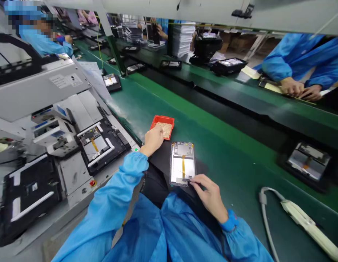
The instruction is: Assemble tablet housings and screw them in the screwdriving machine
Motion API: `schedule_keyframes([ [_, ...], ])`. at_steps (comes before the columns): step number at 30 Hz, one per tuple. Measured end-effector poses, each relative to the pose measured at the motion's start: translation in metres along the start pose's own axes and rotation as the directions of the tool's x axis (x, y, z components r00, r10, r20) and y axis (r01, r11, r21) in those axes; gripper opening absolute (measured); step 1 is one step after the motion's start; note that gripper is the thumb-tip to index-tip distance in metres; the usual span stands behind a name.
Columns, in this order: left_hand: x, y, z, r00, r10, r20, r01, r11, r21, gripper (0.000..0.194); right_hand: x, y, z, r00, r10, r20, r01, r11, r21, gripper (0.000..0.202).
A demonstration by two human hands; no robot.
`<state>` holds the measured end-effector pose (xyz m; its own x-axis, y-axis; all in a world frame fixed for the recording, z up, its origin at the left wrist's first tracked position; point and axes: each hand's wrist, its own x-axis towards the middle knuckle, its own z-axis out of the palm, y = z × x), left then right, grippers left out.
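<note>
My left hand (154,139) reaches to the near left of a small red tray (171,119), its fingers drawn together over the pale beige pieces (166,128) inside. Whatever lies between those fingertips is hidden. Just below the tray is an opened tablet (176,169), its inside facing up, with a silvery battery area and an orange ribbon cable (183,163) down the middle. My right hand (208,191) pinches a small black part (188,180) with a thin wire at the tablet's lower right corner.
At left stands a grey machine (43,82) with black fixtures, one holding another opened tablet (94,145). On the right are a conveyor tablet (308,163) and a corded, cream-coloured tool (308,222). Across the line, a co-worker's hands (300,88) work at the bench.
</note>
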<state>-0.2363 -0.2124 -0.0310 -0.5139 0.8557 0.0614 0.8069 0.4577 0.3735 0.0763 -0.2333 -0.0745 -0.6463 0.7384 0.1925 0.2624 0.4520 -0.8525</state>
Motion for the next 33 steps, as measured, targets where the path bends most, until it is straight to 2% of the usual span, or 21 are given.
schedule_keyframes([
  [4,-0.066,-0.009,0.008,0.98,0.115,-0.164,-0.155,0.954,-0.258,0.024,-0.014,0.005,0.013,0.984,-0.177,0.022,0.178,0.978,-0.11,0.019],
  [7,-0.115,-0.012,0.015,0.971,0.134,-0.197,-0.205,0.893,-0.401,0.025,-0.019,0.009,0.019,0.965,-0.26,0.035,0.262,0.951,-0.164,0.022],
  [10,-0.154,-0.01,0.023,0.963,0.173,-0.209,-0.252,0.853,-0.457,0.027,-0.021,0.013,0.022,0.95,-0.306,0.054,0.311,0.928,-0.206,0.023],
  [13,-0.18,-0.004,0.034,0.923,0.338,-0.183,-0.385,0.823,-0.417,0.031,-0.021,0.018,0.024,0.944,-0.319,0.087,0.33,0.913,-0.241,0.023],
  [16,-0.196,0.003,0.048,0.816,0.574,-0.064,-0.563,0.767,-0.307,0.036,-0.021,0.019,0.025,0.941,-0.317,0.119,0.338,0.901,-0.273,0.023],
  [17,-0.199,0.005,0.053,0.783,0.622,-0.018,-0.604,0.753,-0.26,0.038,-0.021,0.019,0.025,0.938,-0.318,0.135,0.345,0.892,-0.291,0.023],
  [19,-0.204,0.008,0.061,0.75,0.66,0.041,-0.647,0.745,-0.162,0.042,-0.023,0.017,0.023,0.932,-0.32,0.168,0.36,0.864,-0.352,0.023],
  [24,-0.212,0.009,0.071,0.734,0.679,0.026,-0.678,0.735,-0.022,0.042,-0.032,0.013,0.015,0.938,-0.284,0.197,0.345,0.75,-0.565,0.03],
  [27,-0.215,0.011,0.074,0.736,0.677,-0.011,-0.677,0.736,0.008,0.042,-0.034,0.012,0.013,0.938,-0.255,0.233,0.345,0.725,-0.596,0.037],
  [30,-0.215,0.014,0.075,0.746,0.666,-0.013,-0.666,0.746,-0.009,0.042,-0.03,0.008,0.011,0.94,-0.196,0.28,0.335,0.693,-0.638,0.04],
  [33,-0.214,0.014,0.071,0.774,0.633,-0.001,-0.629,0.769,-0.114,0.042,-0.027,0.007,0.004,0.944,-0.151,0.293,0.318,0.658,-0.683,0.041],
])
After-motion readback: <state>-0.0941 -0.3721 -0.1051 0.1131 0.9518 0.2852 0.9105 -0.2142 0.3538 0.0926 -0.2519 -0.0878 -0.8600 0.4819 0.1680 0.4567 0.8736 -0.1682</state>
